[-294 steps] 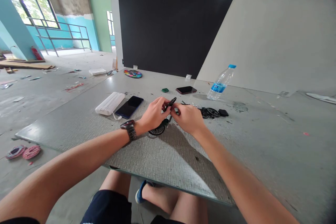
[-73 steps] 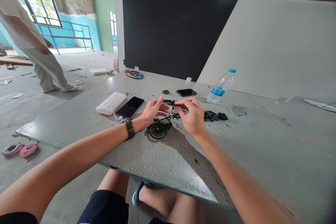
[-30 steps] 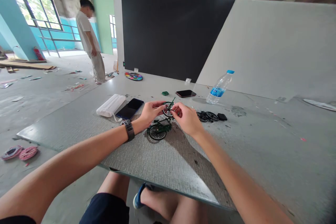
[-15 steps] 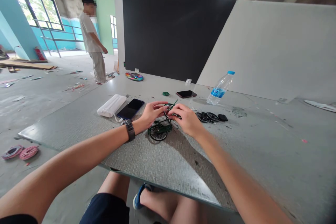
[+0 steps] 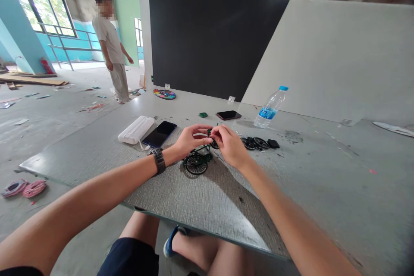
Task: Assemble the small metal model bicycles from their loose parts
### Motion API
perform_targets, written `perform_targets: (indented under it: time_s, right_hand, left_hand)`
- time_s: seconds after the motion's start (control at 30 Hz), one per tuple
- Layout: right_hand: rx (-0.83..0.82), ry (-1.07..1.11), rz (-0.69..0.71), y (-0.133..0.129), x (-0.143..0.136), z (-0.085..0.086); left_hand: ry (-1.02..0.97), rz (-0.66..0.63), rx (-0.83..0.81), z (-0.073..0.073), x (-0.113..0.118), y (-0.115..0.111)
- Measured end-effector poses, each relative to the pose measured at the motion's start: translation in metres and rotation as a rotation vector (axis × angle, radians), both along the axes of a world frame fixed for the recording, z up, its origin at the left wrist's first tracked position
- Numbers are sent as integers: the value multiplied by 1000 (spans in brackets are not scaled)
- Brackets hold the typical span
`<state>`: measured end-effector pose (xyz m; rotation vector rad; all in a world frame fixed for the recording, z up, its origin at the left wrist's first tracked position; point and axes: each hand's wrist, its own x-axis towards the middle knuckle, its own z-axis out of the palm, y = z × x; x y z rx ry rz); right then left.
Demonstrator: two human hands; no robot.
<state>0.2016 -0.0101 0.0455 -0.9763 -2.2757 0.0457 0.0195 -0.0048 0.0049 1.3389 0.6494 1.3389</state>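
Observation:
A small dark green model bicycle [image 5: 196,164] stands on the grey table, its spoked rear wheel toward me. My left hand [image 5: 190,139], with a dark watch on the wrist, curls its thumb and fingers around the bicycle's front end. From the other side my right hand [image 5: 229,143] pinches at the same front part, fingertips close to the left ones. Fingers partly cover the front wheel and handlebar, so the exact grip point is hidden. Right of my hands lie black bicycle parts [image 5: 260,142], spoked wheels among them.
A white power bank [image 5: 137,129] and a dark phone [image 5: 161,133] lie left. Farther back are a green piece [image 5: 203,115], another phone [image 5: 229,115], a tilted water bottle [image 5: 269,110] and a paint palette [image 5: 164,94]. A person [image 5: 111,47] stands beyond the table.
Both hands have shifted slightly at the bicycle's front, and the front wheel now sits lower and more hidden behind my fingers. The person in the background has turned.

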Motion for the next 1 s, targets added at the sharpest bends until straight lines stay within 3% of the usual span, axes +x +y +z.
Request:
perform_targets:
  time_s: [0.23, 1.0]
  right_hand:
    - [9, 25, 47, 2, -3, -3]
    - [5, 75, -3, 0, -6, -6]
  left_hand:
    - [34, 50, -7, -1, 1, 0]
    - [27, 96, 35, 3, 3, -3]
